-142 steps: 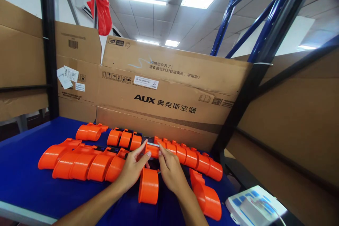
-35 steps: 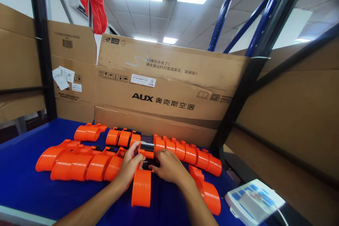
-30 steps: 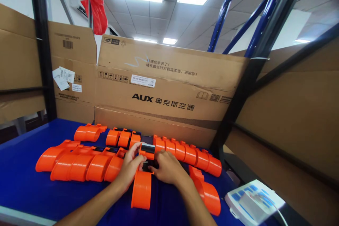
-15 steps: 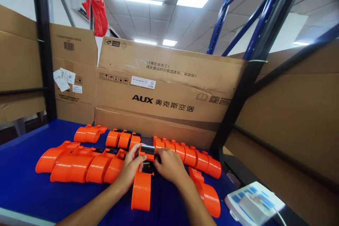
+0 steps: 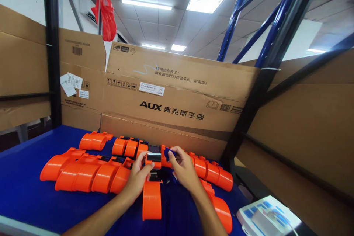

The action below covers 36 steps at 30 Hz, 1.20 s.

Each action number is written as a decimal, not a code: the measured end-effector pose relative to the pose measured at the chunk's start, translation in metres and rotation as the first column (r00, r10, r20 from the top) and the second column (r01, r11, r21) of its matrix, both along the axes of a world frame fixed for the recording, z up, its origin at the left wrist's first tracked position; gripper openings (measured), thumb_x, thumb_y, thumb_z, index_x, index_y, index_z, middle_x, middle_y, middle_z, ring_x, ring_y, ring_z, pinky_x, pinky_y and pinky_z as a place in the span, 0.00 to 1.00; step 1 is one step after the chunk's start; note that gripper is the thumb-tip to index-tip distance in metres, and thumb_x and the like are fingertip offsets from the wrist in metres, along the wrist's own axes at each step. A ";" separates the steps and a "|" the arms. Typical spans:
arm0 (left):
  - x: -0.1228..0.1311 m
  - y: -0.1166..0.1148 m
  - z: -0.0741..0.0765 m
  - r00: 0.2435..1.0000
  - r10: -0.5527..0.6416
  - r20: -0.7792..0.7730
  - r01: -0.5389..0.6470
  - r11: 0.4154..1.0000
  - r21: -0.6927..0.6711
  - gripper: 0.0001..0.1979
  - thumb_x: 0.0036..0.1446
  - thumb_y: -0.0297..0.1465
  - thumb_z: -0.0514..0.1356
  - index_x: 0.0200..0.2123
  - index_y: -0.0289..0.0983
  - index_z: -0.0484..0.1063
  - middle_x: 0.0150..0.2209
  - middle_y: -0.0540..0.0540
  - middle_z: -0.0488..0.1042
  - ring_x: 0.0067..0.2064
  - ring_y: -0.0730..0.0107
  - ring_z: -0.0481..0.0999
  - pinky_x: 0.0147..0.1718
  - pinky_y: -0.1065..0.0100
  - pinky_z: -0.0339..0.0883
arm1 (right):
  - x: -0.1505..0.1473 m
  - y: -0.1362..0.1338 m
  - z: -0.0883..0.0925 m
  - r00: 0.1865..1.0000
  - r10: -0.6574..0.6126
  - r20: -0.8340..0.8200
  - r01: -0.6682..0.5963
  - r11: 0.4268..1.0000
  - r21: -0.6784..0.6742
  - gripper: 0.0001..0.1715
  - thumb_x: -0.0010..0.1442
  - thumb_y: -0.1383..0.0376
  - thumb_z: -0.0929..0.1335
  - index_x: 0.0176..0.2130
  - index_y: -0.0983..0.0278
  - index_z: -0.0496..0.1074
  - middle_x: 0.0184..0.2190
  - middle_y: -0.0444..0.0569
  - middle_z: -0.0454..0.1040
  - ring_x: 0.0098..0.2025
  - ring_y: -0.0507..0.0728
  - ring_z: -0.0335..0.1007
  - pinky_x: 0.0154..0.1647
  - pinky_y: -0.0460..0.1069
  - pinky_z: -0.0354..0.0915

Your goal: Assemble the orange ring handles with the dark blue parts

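My left hand point(image 5: 140, 172) is closed around an orange tape dispenser point(image 5: 154, 163), its serrated metal blade and black strip at the top. Its round orange body point(image 5: 152, 201) hangs below, nearer to me. My right hand point(image 5: 181, 166), just right of the blade, pinches a small dark blue piece point(image 5: 168, 153) between thumb and fingers. That piece is apart from the dispenser. Part of the dispenser's middle is in shadow between the hands. Behind the hands lies a dark rectangular object point(image 5: 154, 149), partly covered.
Orange dispensers stand in a row at left point(image 5: 83, 175), behind point(image 5: 119, 146) and at right point(image 5: 212, 172) on the blue tabletop point(image 5: 24, 162). A white power strip point(image 5: 267, 215) with a plug is at the right front. A cardboard wall point(image 5: 166, 99) closes the back.
My right hand has pulled away from the dispenser, slightly up and right, and turned so the blue piece shows in its fingers. My left hand keeps its hold; the view has shifted slightly.
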<state>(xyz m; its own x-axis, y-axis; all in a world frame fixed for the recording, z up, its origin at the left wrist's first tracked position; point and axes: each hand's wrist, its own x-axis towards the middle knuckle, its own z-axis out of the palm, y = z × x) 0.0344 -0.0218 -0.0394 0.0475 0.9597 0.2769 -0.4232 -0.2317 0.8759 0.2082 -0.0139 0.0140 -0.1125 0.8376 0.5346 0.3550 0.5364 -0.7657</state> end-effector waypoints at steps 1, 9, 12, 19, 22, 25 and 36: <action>0.000 0.000 -0.001 1.000 -0.005 -0.007 0.005 1.000 0.006 0.24 0.51 0.43 0.68 0.50 0.40 0.70 0.26 0.55 0.69 0.19 0.79 0.60 0.19 0.74 0.54 | -0.002 -0.001 -0.001 0.998 0.037 -0.051 -0.039 0.999 -0.038 0.21 0.64 0.46 0.67 0.39 0.60 0.66 0.29 0.44 0.72 0.29 0.56 0.73 0.28 0.48 0.69; 0.000 0.004 -0.005 0.999 -0.011 -0.033 0.012 0.999 0.031 0.25 0.54 0.44 0.66 0.51 0.40 0.69 0.24 0.56 0.66 0.20 0.77 0.59 0.21 0.73 0.55 | -0.006 -0.004 0.000 0.994 0.109 -0.031 -0.110 0.994 -0.021 0.16 0.65 0.50 0.67 0.39 0.59 0.63 0.28 0.41 0.69 0.27 0.53 0.68 0.28 0.46 0.66; -0.001 0.004 -0.007 1.000 -0.014 -0.023 0.015 1.000 0.019 0.26 0.54 0.44 0.66 0.53 0.40 0.68 0.22 0.57 0.64 0.20 0.76 0.59 0.21 0.73 0.54 | -0.004 -0.005 0.001 0.991 0.126 0.037 -0.126 0.992 -0.016 0.14 0.66 0.53 0.66 0.37 0.59 0.63 0.28 0.41 0.68 0.29 0.52 0.68 0.30 0.46 0.65; -0.001 0.005 -0.008 0.999 -0.024 -0.030 0.025 0.999 0.026 0.26 0.55 0.44 0.66 0.53 0.40 0.67 0.25 0.56 0.67 0.20 0.77 0.59 0.21 0.73 0.54 | -0.002 -0.010 0.002 0.954 0.158 0.254 -0.156 0.987 -0.027 0.15 0.66 0.57 0.68 0.31 0.61 0.62 0.27 0.41 0.69 0.31 0.53 0.65 0.32 0.46 0.61; -0.002 0.004 -0.006 0.999 -0.023 -0.047 0.024 0.999 0.036 0.25 0.55 0.44 0.66 0.53 0.41 0.67 0.26 0.55 0.68 0.20 0.78 0.59 0.21 0.73 0.54 | -0.001 -0.011 0.005 0.937 0.138 0.320 -0.142 0.990 -0.011 0.16 0.65 0.57 0.69 0.30 0.62 0.64 0.27 0.41 0.68 0.31 0.53 0.63 0.31 0.46 0.59; -0.002 0.003 -0.004 0.998 -0.021 -0.062 0.024 0.999 0.042 0.24 0.55 0.43 0.66 0.52 0.40 0.68 0.28 0.55 0.69 0.21 0.78 0.59 0.21 0.73 0.54 | 0.001 -0.010 0.006 0.932 0.135 0.336 -0.137 0.990 -0.017 0.17 0.65 0.56 0.69 0.29 0.62 0.64 0.27 0.41 0.68 0.30 0.52 0.62 0.30 0.46 0.58; -0.002 0.002 -0.004 0.999 -0.004 -0.044 0.007 0.998 0.068 0.20 0.54 0.39 0.67 0.48 0.39 0.70 0.33 0.52 0.72 0.23 0.79 0.61 0.22 0.74 0.56 | 0.003 -0.006 -0.003 0.924 0.141 0.355 -0.129 0.990 -0.059 0.21 0.62 0.53 0.71 0.26 0.62 0.65 0.22 0.40 0.65 0.25 0.51 0.57 0.26 0.46 0.52</action>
